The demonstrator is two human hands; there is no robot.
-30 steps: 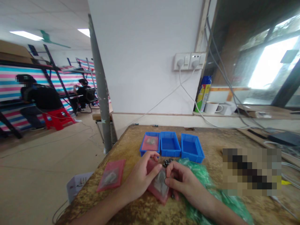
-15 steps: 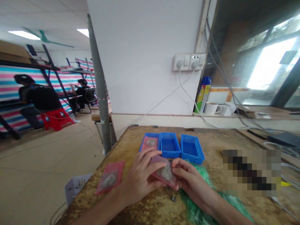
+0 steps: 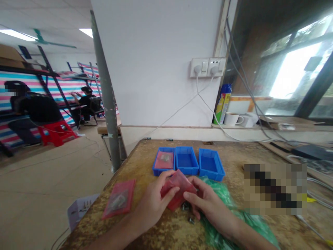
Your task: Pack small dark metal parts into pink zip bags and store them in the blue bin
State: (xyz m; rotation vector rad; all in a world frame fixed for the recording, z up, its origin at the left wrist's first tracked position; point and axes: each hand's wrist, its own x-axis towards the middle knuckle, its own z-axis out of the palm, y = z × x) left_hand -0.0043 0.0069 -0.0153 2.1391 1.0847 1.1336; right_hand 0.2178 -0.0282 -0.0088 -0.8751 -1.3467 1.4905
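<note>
Turned since half a second ago, the translucent pink plastic bag (image 3: pixel 180 182) tilts above the scuffed wooden bench (image 3: pixel 156 233). At nine o'clock lies a flat pink packet (image 3: pixel 118 200); the left hand (image 3: pixel 156 199) pinches the bag's left side; small metal pieces (image 3: pixel 191 220), perhaps screws, at six; the right hand (image 3: pixel 204 198) pinches its right side; crumpled green plastic film (image 3: pixel 220 191) at four.

head-worn view, forward and down over table (image 3: pixel 234 152)

2 hands (image 3: pixel 156 197) hold pink pouch (image 3: pixel 182 181)
</note>
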